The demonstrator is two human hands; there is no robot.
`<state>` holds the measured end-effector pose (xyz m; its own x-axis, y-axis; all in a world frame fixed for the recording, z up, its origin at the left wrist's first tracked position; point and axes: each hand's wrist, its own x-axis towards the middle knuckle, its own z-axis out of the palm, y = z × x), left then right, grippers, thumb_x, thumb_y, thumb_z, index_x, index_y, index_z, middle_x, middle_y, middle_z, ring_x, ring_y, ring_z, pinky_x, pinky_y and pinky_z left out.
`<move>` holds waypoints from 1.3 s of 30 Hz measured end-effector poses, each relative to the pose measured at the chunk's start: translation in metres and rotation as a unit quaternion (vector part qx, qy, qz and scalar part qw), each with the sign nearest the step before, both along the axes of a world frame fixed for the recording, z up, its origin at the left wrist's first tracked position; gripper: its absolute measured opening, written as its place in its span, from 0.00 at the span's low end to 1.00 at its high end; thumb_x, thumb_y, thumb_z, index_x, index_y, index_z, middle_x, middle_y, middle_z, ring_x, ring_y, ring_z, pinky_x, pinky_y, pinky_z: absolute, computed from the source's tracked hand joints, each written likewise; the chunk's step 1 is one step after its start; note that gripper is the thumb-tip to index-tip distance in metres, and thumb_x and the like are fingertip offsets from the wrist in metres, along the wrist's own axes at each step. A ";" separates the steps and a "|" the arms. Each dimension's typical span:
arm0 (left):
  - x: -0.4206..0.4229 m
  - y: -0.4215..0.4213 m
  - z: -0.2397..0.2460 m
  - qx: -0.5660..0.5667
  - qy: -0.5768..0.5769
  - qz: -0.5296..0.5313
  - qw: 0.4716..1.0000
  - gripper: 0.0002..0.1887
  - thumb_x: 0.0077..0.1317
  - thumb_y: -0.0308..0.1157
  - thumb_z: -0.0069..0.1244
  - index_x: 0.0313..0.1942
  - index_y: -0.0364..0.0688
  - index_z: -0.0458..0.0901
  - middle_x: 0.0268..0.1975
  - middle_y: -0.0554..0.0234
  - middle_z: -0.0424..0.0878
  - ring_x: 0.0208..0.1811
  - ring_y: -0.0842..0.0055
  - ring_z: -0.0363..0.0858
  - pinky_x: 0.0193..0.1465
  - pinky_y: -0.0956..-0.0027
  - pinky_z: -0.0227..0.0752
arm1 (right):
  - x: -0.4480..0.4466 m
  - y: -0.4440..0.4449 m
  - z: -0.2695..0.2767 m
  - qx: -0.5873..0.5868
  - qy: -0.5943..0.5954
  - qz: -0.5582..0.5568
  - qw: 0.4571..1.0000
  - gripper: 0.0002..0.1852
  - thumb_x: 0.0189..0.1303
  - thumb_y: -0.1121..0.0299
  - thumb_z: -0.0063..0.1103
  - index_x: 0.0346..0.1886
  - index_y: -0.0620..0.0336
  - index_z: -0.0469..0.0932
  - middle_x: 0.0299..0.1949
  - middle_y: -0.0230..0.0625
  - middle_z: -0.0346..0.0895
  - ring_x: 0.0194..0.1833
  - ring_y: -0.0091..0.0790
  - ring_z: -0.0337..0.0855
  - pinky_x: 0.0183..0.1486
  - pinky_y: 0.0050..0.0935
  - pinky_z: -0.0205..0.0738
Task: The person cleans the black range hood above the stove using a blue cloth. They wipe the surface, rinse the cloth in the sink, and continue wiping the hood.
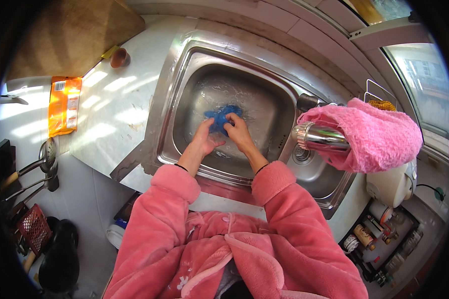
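Note:
In the large steel sink basin (pixel 269 93) lies a crumpled blue cloth or plastic piece (pixel 226 112); its material cannot be made out. My right hand (pixel 240 132) has its thumb and forefinger curled onto this blue piece, near its right side. My left hand (pixel 204 139) is at the left edge of it, thumb spread away and palm partly turned up, with nothing gripped. Its fingertips touch or nearly touch the blue piece. Water ripples on the basin floor around both hands. Both pink fleece sleeves end at the wrists.
A chrome faucet (pixel 321 138) draped with a pink towel (pixel 381 138) overhangs the small side basin (pixel 314 179). An orange packet (pixel 64 106) and a small brown cup (pixel 119 58) are on the left counter. Ladles (pixel 46 157) hang left; a tray of bottles (pixel 378 231) stands right.

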<state>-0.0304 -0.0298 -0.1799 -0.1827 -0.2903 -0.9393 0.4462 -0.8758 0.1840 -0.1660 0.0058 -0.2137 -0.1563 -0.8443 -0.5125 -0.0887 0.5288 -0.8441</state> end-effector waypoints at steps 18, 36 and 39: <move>0.002 0.015 -0.004 -0.116 0.015 -0.044 0.992 0.18 0.70 0.24 0.47 0.59 0.34 0.73 0.55 0.55 0.78 0.58 0.63 0.77 0.64 0.59 0.73 | -0.011 -0.005 0.018 -0.097 0.274 0.033 0.956 0.10 0.74 0.62 0.44 0.47 0.54 0.75 0.34 0.51 0.84 0.38 0.62 0.83 0.43 0.55 0.72; 0.044 0.024 -0.084 -0.066 0.235 -0.002 0.970 0.17 0.74 0.41 0.45 0.49 0.35 0.79 0.51 0.47 0.83 0.50 0.56 0.83 0.60 0.53 0.77 | 0.040 0.016 0.103 -0.112 -0.005 0.044 0.993 0.15 0.64 0.61 0.59 0.46 0.62 0.76 0.37 0.46 0.81 0.39 0.44 0.82 0.44 0.41 0.75; 0.004 0.023 -0.004 -0.007 0.119 0.097 0.988 0.14 0.75 0.36 0.42 0.54 0.39 0.76 0.48 0.53 0.84 0.44 0.65 0.86 0.47 0.61 0.83 | 0.038 0.012 0.075 -0.106 0.128 0.047 0.985 0.15 0.69 0.58 0.53 0.46 0.60 0.72 0.37 0.57 0.82 0.41 0.60 0.82 0.44 0.52 0.73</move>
